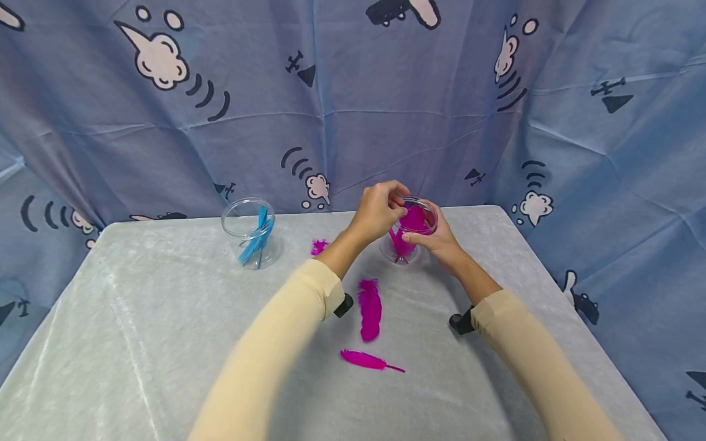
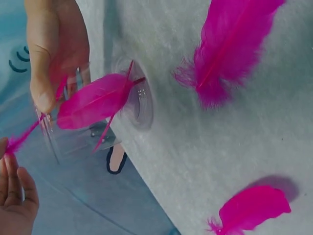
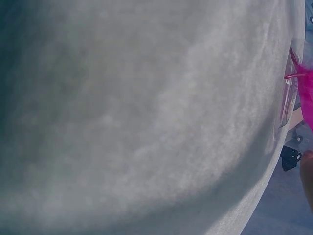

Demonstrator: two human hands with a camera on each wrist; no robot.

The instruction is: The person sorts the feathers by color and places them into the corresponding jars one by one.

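My right hand [image 1: 438, 240] grips a clear jar [image 1: 412, 256] near its rim, with pink feathers [image 2: 95, 100] standing inside, quills down. Over the mouth of this jar my left hand [image 1: 380, 209] pinches another pink feather [image 2: 23, 139], its quill pointing at the opening. The left wrist view has the left hand at the lower left edge and the right thumb along the jar. Only a fingertip [image 3: 307, 176] of the right hand and part of the jar enter the right wrist view. Two pink feathers [image 1: 370, 310] [image 1: 364, 359] lie on the cloth between the forearms.
A second clear jar [image 1: 234, 234] holding blue feathers [image 1: 257, 239] stands at the back left. Another pink feather [image 1: 318, 246] lies partly hidden behind the left forearm. A pale cloth [image 1: 165, 331] covers the table, and a patterned blue curtain [image 1: 358, 79] hangs behind it.
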